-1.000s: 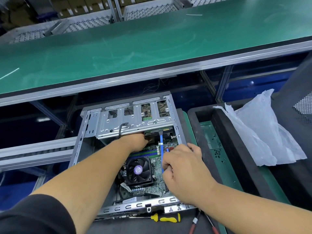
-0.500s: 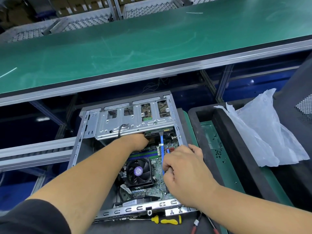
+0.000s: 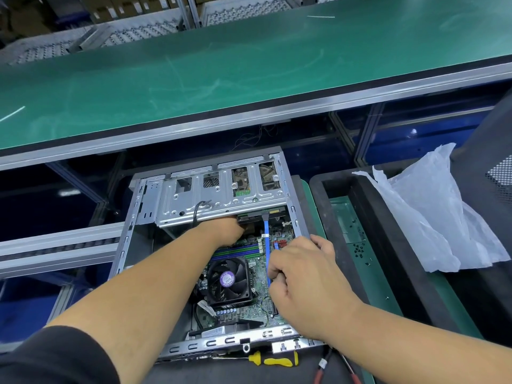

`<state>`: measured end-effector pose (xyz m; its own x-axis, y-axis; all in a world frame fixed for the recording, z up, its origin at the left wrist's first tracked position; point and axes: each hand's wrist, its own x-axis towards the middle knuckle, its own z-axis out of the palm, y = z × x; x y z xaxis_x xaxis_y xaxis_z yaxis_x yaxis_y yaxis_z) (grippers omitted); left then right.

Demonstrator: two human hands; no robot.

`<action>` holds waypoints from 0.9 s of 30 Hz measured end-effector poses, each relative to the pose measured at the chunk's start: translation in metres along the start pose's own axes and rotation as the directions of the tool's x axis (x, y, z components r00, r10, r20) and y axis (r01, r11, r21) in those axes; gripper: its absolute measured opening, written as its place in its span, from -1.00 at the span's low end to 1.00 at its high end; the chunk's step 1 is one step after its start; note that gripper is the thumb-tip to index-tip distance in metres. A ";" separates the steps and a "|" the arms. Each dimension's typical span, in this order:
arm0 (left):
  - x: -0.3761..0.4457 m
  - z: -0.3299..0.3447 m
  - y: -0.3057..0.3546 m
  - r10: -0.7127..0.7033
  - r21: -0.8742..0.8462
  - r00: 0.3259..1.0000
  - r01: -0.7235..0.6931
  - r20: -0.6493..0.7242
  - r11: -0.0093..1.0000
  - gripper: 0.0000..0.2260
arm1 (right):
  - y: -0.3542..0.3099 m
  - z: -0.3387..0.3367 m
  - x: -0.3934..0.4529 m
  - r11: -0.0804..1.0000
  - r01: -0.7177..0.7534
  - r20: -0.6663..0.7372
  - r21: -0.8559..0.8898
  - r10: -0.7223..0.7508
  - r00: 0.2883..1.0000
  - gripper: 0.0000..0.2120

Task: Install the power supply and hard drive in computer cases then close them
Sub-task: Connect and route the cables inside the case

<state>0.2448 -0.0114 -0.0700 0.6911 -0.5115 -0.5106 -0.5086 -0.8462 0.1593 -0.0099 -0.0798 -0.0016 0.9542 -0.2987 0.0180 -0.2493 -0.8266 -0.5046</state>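
The computer case [image 3: 133, 231] lies on its side with the open face up, so the motherboard [image 3: 257, 273] and the drive cage [image 3: 221, 198] can be reached from above. The hard drive [image 3: 263, 217] sits under the near edge of that cage, only its dark end showing. The left hand [image 3: 224, 228] reaches in under the cage against the drive's end, likely to steady it while the cabling is done; its fingers are hidden under the metal, so I cannot tell whether they grip the drive or just press on it.

The right hand [image 3: 302, 275] hovers over the right side of the board, fingers curled and pinching the lower run of the blue data cable [image 3: 266, 234], which rises from there to the drive's connector. Holding it low gives control of the free end near the board sockets, so the step in hand appears to be plugging or routing this cable.

No power supply is visible in the case, and the side panel is off, so most of the task seems to remain.

A yellow-handled screwdriver [image 3: 274, 360] lies just beside the case's near edge, handy for the fixing screws. On the right a dark tray [image 3: 368, 217] holds small dark screws, and a crumpled plastic bag [image 3: 432, 212] rests on it. The green tabletop [image 3: 221, 70] stretches beyond the case.
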 end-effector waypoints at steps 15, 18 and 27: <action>0.003 -0.003 -0.002 0.029 0.086 0.999 -0.033 0.045 0.996 -0.70 | -0.001 -0.002 0.000 1.000 -0.011 0.020 -0.005 0.011 1.000 -0.86; 0.003 0.000 -0.004 0.043 0.110 0.999 -0.045 0.016 0.993 -0.67 | -0.002 -0.003 0.000 1.000 -0.011 0.015 0.002 0.011 1.000 -0.86; -0.007 -0.001 0.009 -0.055 0.099 0.994 0.046 0.090 0.994 -0.73 | -0.001 -0.001 0.001 1.000 0.004 0.004 -0.019 -0.004 1.000 -0.87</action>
<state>0.2354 -0.0159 -0.0642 0.6692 -0.4488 -0.5923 -0.5245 -0.8499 0.0514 -0.0093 -0.0796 -0.0004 0.9557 -0.2938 0.0168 -0.2485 -0.8366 -0.4882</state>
